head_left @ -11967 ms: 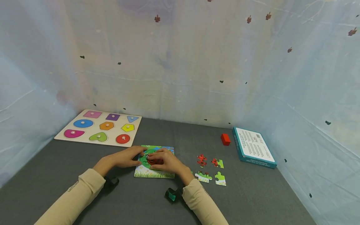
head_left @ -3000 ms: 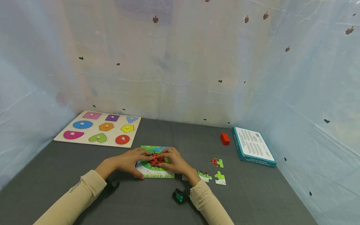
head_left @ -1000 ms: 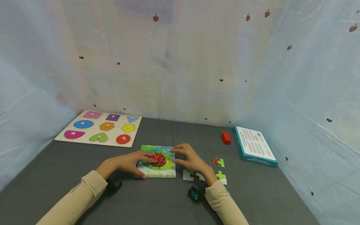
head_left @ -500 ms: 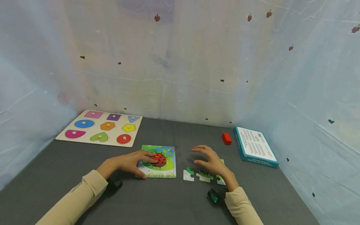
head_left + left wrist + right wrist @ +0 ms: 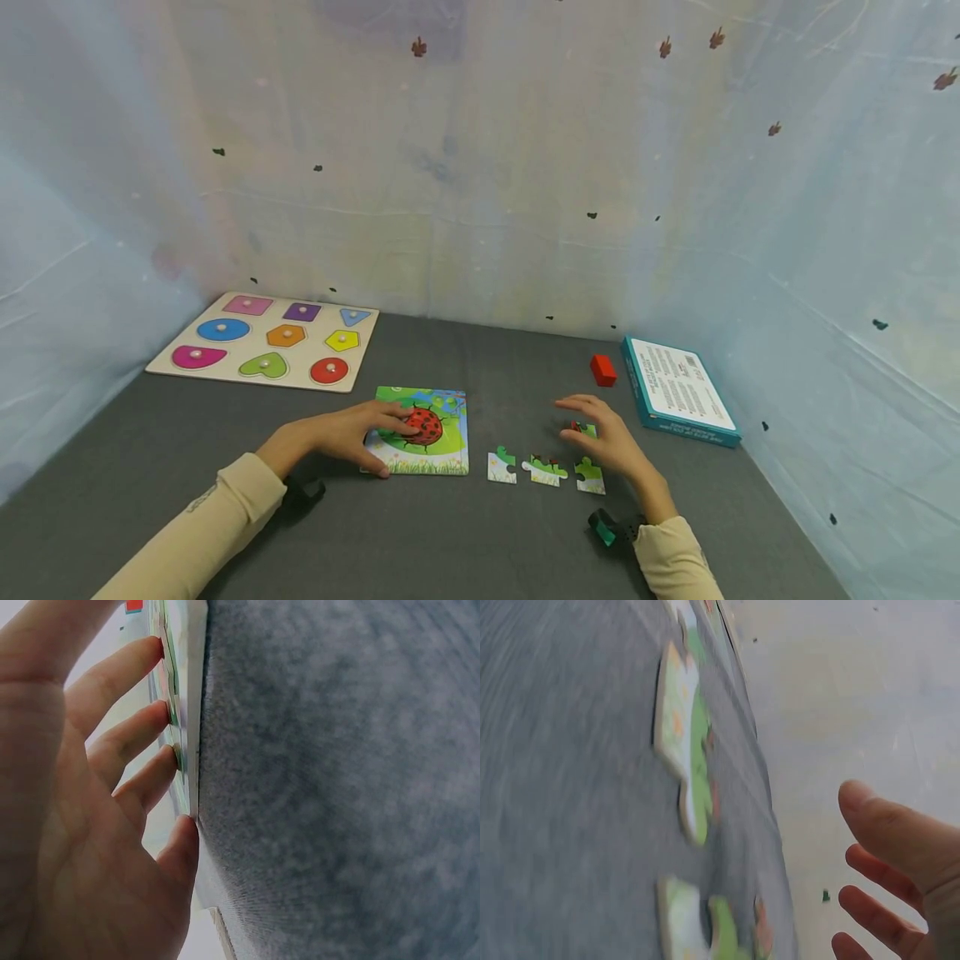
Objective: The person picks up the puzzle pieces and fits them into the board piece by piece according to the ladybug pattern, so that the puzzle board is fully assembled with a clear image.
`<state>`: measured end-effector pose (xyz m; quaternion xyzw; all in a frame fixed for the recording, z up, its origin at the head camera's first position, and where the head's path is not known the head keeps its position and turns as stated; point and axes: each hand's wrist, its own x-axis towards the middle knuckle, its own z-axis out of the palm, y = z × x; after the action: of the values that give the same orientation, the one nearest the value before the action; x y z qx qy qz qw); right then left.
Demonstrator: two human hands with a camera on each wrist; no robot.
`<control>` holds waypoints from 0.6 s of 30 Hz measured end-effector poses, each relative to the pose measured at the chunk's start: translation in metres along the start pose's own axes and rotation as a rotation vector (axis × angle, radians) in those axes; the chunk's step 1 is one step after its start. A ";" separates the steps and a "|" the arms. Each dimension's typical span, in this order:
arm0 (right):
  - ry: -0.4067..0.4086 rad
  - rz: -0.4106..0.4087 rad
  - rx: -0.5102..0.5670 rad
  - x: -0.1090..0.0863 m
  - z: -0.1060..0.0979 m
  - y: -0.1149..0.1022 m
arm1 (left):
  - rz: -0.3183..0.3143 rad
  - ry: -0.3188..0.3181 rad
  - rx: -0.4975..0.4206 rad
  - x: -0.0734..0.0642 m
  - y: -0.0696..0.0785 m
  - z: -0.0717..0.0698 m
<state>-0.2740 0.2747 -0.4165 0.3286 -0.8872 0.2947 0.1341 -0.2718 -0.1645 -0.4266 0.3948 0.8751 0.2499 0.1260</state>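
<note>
My left hand [image 5: 352,433] rests on a ladybug jigsaw puzzle [image 5: 450,446], its fingers spread over the picture and its thumb at the near left corner. In the left wrist view the fingertips meet the board's face and the thumb lies at its edge. My right hand [image 5: 611,437] hovers with relaxed, parted fingers and holds nothing. Beneath and beside it lie loose jigsaw pieces: a white-and-green piece [image 5: 501,471], a wide grass piece [image 5: 679,724], a green corner piece [image 5: 591,479] and a red-and-green piece [image 5: 588,431], which the hand partly hides.
A pale shape-puzzle board [image 5: 247,367] with coloured knobbed shapes lies at the back left. At the back right are a small red block [image 5: 603,371] and a teal box [image 5: 686,392]. A light patterned curtain [image 5: 480,167] stands behind the grey table [image 5: 420,542].
Twelve seconds ago a red spotted piece lay at the right; it is gone from there, and the ladybug on the puzzle shows fuller. My right hand has left the puzzle, moving right; my left stays.
</note>
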 end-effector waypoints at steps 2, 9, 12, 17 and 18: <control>-0.006 0.021 -0.003 -0.003 -0.002 0.005 | 0.002 0.003 -0.003 0.000 -0.001 0.000; -0.029 0.060 0.007 -0.020 -0.005 0.029 | 0.034 0.012 0.003 -0.001 0.001 0.000; -0.030 0.063 0.010 -0.024 -0.004 0.036 | 0.031 0.012 0.003 -0.002 0.002 0.000; -0.048 0.078 0.015 -0.027 -0.003 0.041 | 0.013 0.009 -0.003 -0.002 0.001 0.000; -0.053 0.082 0.020 -0.027 -0.003 0.041 | 0.011 0.009 -0.008 -0.002 0.001 0.000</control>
<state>-0.2812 0.3154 -0.4437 0.3010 -0.9002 0.3001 0.0953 -0.2702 -0.1656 -0.4257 0.3980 0.8725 0.2557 0.1221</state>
